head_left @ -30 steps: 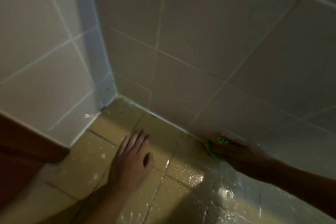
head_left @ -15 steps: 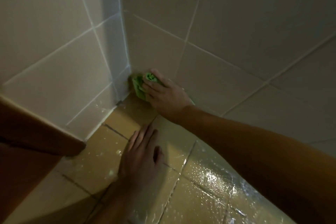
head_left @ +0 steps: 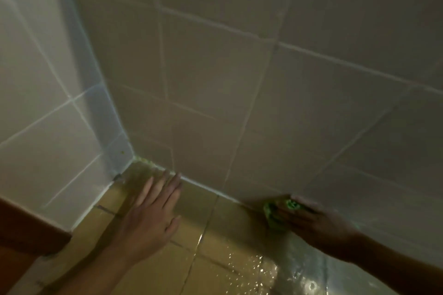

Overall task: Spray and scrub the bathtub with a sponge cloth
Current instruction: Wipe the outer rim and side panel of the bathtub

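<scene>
The left hand (head_left: 148, 215) is lying flat on the yellow tiles (head_left: 215, 223), fingers straight and slightly spread, tips nearly reaching the back wall (head_left: 239, 79); the right hand (head_left: 314, 220), blurred, is gripping the green cloth (head_left: 273, 217), fingers curled over it, pushing it into the seam where the tiles are meeting the wall; green is showing between the fingers; a green smear (head_left: 143, 160) is sitting in the corner beside the side wall (head_left: 36, 103); water (head_left: 263, 268) is glistening below the cloth; a brown wooden edge (head_left: 28, 230) is jutting in at the lower left, apart from both hands.
</scene>
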